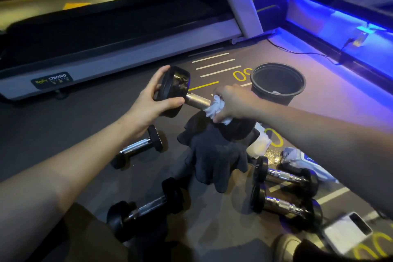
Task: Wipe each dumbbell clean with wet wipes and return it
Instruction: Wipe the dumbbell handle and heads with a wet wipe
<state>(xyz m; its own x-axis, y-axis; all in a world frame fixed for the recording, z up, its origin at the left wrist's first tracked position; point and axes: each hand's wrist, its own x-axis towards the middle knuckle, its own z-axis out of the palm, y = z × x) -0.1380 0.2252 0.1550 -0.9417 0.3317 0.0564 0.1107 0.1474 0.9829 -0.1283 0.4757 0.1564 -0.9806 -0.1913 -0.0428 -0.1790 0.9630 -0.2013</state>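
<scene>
The held dumbbell (182, 93) is the landmark, raised over the floor (63, 134) in front of the treadmill (127, 49). At its left end the left hand (146, 102) makes its grip by curling fingers and thumb round the black head; that one hand seems to carry most of the weight, so a slick, damp head could turn in the palm and drop onto the small dumbbell (138, 147) lying just below and left of it. Right of the bare knurled handle, the right hand (231, 102) pinches a bunched white wet wipe (214, 108) around the bar. The wipe looks crumpled tight, so it may skip parts of the knurling or shed shreds there. Under the far end lies a dark glove (214, 155), which would soften a fall but could catch the head. Behind and right of the dumbbell stands a black bin (276, 87). Below and right, two more dumbbells (285, 176) lie near each other, where a dropped one could roll into them.
</scene>
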